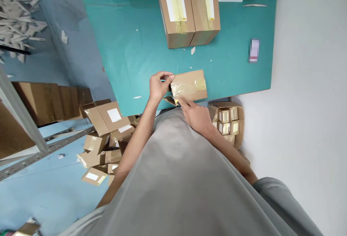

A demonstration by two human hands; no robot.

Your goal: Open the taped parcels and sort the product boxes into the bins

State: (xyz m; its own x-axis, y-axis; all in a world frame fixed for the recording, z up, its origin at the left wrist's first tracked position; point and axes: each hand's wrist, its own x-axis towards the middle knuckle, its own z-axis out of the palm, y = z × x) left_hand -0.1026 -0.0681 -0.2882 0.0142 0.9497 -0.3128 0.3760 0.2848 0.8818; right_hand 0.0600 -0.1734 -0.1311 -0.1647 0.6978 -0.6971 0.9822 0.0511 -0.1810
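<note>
A small cardboard box (189, 85) with shiny clear tape lies at the front edge of the teal table. Its left end shows a dark gap and a loose flap (170, 100) sticking out toward me. My left hand (158, 85) is closed on the upper left corner of this box, thumb on top. Close to the lower left corner is my right hand (196, 116), fingers bent together with the index finger stretched to the flap. A small yellow bit (176, 101) shows at that fingertip; what the right hand grips is hidden under the fingers.
Two taped cartons (179, 35) stand at the back of the teal table (130, 47), near a pixelated item (254, 50) on the right. Below the right edge sits an open carton (238, 134) of small boxes. Emptied boxes (105, 118) pile up on the left floor beside a metal rack (21, 109).
</note>
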